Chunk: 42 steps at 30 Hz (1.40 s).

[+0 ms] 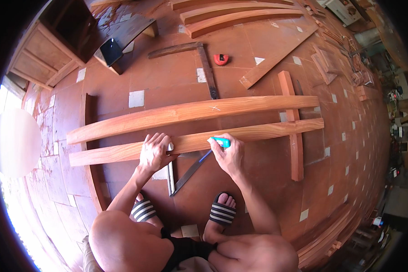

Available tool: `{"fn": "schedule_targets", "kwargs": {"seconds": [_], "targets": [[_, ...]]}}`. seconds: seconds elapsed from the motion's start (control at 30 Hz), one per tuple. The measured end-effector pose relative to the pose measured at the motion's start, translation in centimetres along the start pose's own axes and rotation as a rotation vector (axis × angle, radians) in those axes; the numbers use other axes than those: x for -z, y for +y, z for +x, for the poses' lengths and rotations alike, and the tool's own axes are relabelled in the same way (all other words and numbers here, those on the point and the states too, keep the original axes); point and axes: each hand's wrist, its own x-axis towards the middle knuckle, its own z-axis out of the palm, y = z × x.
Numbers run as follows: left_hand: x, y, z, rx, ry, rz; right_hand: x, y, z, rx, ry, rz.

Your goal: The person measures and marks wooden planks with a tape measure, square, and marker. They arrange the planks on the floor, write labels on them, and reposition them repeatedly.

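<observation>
Two long, slightly curved wooden beams, a far beam and a near beam, lie side by side before me. My left hand is wrapped over the near beam, fingers at its far edge. Beside its thumb a pale metal strip sticks out toward me; how it meets the beam is partly hidden. My right hand grips a small teal thing with a pale label, just over the near beam; its kind is unclear. Below it slants a dark flat blade with a blue upper part. The far beam bears a white cross mark.
A left wooden rail and a right crosspiece support the beams. Beyond lie a red tape measure, a dark wooden L-shaped piece, a board and curved beams. A phone rests by a wooden cabinet.
</observation>
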Motion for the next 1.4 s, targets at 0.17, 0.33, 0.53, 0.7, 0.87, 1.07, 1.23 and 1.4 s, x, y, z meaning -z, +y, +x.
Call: {"fn": "schedule_targets", "kwargs": {"seconds": [0.17,0.33,0.53,0.7,0.87,1.07,1.23,1.4], "targets": [[0.2,0.3,0.2,0.011,0.012,0.007,-1.3,0.0,0.6,0.033,0.015,-0.032],[1.7,0.8,0.6,0.114,-0.219,0.026,-1.0,-0.3,0.6,0.076,-0.037,-0.147],[2.2,1.0,0.7,0.143,-0.289,-0.038,-0.5,-0.4,0.5,0.021,0.044,-0.154],[0.8,0.5,0.4,-0.023,0.079,-0.031,-0.5,-0.8,-0.5,0.067,-0.063,-0.223],[1.5,1.3,-0.8,-0.053,0.046,-0.130,0.4,-1.6,-2.2,-0.122,-0.068,0.265],[1.7,4.3,-3.4,-0.007,0.088,-0.053,1.6,-2.2,-4.8,-0.300,-0.096,0.513],[2.1,-0.4,-2.2,0.039,0.003,0.018,2.6,-1.3,-4.9,-0.287,-0.009,0.455],[3.4,-2.4,0.1,0.066,-0.217,-0.102,3.9,-0.4,-4.9,-0.237,0.057,0.445]]}}
